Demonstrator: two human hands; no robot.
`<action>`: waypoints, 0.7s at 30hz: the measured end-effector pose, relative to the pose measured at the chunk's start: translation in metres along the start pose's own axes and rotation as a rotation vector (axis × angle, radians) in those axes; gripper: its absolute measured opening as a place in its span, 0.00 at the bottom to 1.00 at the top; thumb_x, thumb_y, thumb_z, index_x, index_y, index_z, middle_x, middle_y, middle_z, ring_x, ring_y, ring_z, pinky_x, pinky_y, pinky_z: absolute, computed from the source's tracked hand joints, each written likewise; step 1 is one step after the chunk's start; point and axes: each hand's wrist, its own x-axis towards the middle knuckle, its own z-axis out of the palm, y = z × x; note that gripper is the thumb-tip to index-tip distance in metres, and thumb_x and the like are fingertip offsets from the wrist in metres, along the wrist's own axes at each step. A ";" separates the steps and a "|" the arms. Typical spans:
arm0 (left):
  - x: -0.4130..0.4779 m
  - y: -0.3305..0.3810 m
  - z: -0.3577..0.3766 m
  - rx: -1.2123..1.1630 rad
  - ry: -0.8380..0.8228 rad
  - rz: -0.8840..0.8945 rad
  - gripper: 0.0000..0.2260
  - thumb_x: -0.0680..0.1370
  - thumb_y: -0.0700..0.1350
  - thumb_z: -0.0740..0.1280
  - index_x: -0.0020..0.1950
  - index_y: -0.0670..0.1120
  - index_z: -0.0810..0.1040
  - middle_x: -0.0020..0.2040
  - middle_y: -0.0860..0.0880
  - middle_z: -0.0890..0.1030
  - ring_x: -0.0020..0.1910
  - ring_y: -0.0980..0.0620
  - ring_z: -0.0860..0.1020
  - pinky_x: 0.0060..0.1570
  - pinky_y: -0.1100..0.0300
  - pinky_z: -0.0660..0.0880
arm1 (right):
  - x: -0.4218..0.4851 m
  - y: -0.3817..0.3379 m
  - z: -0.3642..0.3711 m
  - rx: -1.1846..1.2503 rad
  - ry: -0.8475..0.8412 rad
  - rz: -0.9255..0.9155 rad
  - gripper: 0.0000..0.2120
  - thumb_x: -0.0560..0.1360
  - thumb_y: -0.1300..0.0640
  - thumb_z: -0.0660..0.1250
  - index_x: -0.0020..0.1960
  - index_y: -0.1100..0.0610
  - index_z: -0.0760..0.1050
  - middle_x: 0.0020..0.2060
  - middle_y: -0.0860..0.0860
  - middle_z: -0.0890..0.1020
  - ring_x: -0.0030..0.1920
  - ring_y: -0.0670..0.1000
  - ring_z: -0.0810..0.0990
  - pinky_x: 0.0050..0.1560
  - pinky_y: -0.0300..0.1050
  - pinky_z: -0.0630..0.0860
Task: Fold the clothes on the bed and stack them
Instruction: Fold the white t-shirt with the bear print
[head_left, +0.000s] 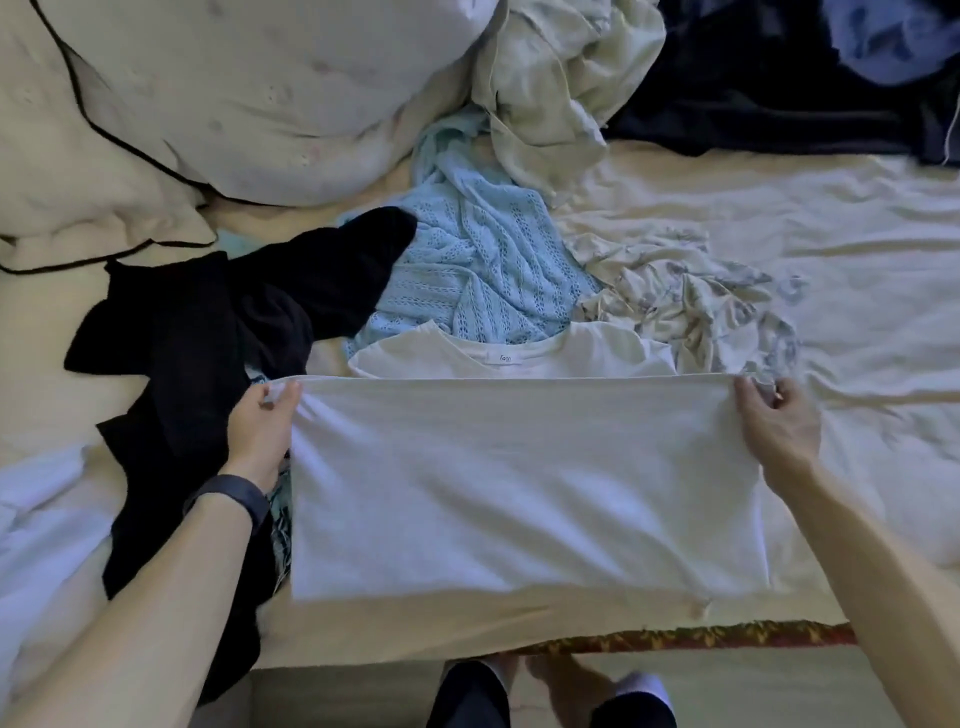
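A white T-shirt (524, 483) lies near the front edge of the bed, its lower half lifted and doubled up toward the collar. My left hand (262, 431) pinches the left corner of the raised hem. My right hand (774, 423) pinches the right corner. The hem is stretched taut between them, just below the neckline and its label. Behind it lie a light blue knit garment (478, 260), a black garment (208, 332) to the left and a crumpled floral-print piece (685, 296) to the right.
A large white pillow (249, 93) and a cream duvet with dark piping (78, 197) fill the back left. A pale crumpled cloth (561, 78) and dark clothes (769, 88) lie at the back. The cream sheet (857, 249) spreads right. My feet stand at the bed's edge.
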 end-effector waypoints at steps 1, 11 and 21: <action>0.006 -0.002 0.008 0.006 0.034 0.001 0.12 0.81 0.51 0.67 0.47 0.43 0.76 0.41 0.50 0.76 0.40 0.51 0.74 0.40 0.56 0.71 | 0.005 0.000 0.007 -0.006 0.029 -0.006 0.14 0.79 0.47 0.68 0.51 0.59 0.78 0.44 0.55 0.79 0.46 0.54 0.76 0.48 0.49 0.72; 0.025 0.003 0.026 0.015 0.207 0.037 0.09 0.82 0.54 0.64 0.53 0.49 0.75 0.45 0.57 0.76 0.41 0.61 0.74 0.42 0.64 0.70 | 0.030 -0.014 0.036 0.130 0.075 -0.104 0.06 0.76 0.45 0.65 0.47 0.47 0.76 0.40 0.43 0.78 0.45 0.47 0.76 0.49 0.45 0.72; 0.052 0.023 0.041 0.028 0.206 0.045 0.09 0.82 0.54 0.64 0.55 0.50 0.76 0.45 0.56 0.77 0.43 0.58 0.75 0.44 0.63 0.71 | 0.064 -0.039 0.063 -0.013 0.060 -0.091 0.14 0.80 0.48 0.65 0.61 0.54 0.79 0.49 0.50 0.80 0.50 0.50 0.77 0.55 0.45 0.73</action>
